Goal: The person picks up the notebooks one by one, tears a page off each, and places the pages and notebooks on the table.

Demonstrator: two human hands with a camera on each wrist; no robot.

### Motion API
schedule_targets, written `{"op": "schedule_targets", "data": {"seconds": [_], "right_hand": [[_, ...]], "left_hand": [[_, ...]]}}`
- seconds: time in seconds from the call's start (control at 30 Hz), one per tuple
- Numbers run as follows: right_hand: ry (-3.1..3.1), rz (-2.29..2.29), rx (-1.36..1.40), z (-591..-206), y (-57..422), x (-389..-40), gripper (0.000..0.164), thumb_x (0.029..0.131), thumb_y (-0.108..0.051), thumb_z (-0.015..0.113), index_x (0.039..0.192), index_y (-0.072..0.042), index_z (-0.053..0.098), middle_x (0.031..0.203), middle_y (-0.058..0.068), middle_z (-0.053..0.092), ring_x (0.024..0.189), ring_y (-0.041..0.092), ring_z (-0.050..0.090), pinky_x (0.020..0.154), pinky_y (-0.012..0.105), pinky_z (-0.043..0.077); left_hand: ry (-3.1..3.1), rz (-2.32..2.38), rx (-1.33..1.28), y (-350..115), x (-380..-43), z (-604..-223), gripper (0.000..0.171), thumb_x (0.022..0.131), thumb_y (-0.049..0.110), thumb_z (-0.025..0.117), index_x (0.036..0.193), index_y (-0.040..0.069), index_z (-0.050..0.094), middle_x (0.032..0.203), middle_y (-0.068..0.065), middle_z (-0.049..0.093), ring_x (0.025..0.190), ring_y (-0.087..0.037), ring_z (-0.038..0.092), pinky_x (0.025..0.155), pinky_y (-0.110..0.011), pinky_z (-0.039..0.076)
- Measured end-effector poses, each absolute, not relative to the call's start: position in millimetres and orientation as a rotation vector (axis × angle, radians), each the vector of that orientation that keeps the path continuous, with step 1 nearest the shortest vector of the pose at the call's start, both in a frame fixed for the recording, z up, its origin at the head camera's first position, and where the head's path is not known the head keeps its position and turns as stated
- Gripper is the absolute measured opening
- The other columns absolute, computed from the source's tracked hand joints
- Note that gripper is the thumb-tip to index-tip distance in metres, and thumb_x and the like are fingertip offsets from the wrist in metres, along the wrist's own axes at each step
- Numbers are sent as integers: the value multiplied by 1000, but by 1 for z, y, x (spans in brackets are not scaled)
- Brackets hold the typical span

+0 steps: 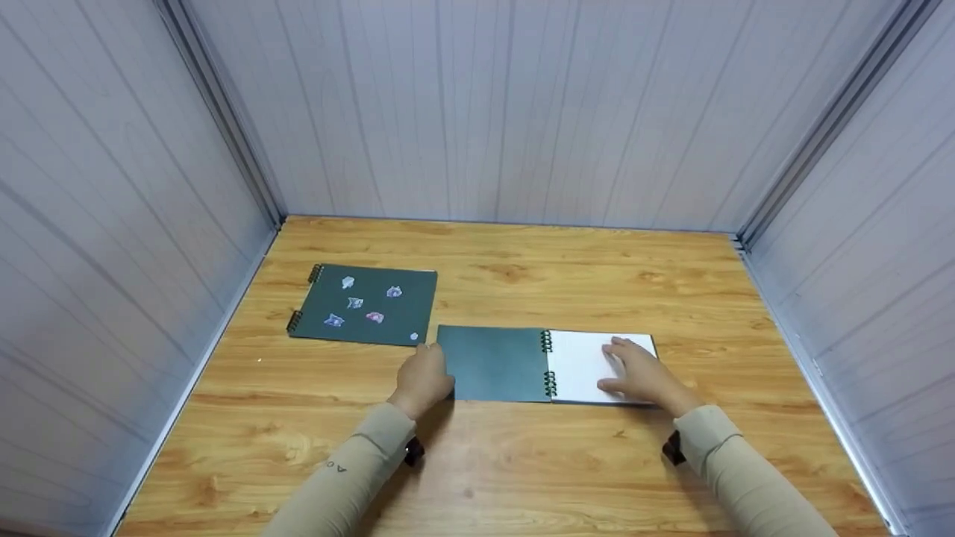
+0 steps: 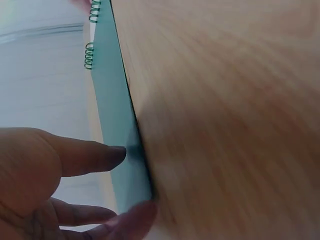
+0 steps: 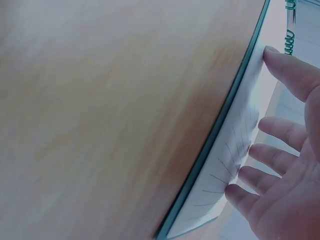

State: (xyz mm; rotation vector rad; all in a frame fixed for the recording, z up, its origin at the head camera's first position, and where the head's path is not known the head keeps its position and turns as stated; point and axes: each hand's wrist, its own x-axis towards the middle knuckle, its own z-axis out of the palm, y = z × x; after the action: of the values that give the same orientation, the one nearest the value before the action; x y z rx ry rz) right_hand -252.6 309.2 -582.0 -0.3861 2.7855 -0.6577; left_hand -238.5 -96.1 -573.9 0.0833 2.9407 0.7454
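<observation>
A spiral-bound notebook lies open on the wooden table, its dark green cover (image 1: 496,364) to the left and its white page (image 1: 574,365) to the right. My left hand (image 1: 425,379) holds the cover's left edge. In the left wrist view its thumb (image 2: 107,155) reaches over the cover while the other fingers curve at the edge, their undersides hidden. Over the white page my right hand (image 1: 643,373) spreads its fingers, and the fingertips (image 3: 242,175) touch or nearly touch the paper in the right wrist view.
Another dark green ring-bound notebook (image 1: 388,306), closed and dotted with several small stickers, lies up and left of the open one. Pale panel walls (image 1: 485,112) enclose the wooden table (image 1: 522,462) at the back and on both sides.
</observation>
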Motion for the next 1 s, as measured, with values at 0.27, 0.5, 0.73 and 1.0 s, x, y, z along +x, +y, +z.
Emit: {"op": "schedule_targets", "data": {"seconds": [0.27,0.5,0.73,1.0], "right_hand": [[2814,-659,-267,-579,312,-258,78,102,-36,76,157,11,47,166,41,35,157,59,32,129,70,27],[2845,-589,-193,-581,314,-260,80,106,-36,69,157,18,40,166,45,31,157,62,27,129,71,25],[2851,-456,-158,-586,310,-263,80,108,-36,64,156,22,37,163,47,33,157,62,27,129,69,25],[2831,-472,-153,-589,308,-263,76,110,-34,62,156,22,38,163,45,34,158,60,26,130,68,23]], "left_hand": [[2948,620,351,-63,-245,-567,40,103,24,74,129,-5,67,135,-25,64,125,-42,64,100,-57,60],[2870,450,734,-25,-260,-572,58,110,37,64,156,3,57,167,-20,48,157,-41,44,128,-54,40],[2841,288,773,-4,-268,-584,64,112,48,56,164,11,49,174,-14,41,164,-37,35,130,-54,38],[2823,168,769,1,-273,-588,68,111,53,54,168,17,44,176,-8,39,164,-35,35,130,-54,38]]}}
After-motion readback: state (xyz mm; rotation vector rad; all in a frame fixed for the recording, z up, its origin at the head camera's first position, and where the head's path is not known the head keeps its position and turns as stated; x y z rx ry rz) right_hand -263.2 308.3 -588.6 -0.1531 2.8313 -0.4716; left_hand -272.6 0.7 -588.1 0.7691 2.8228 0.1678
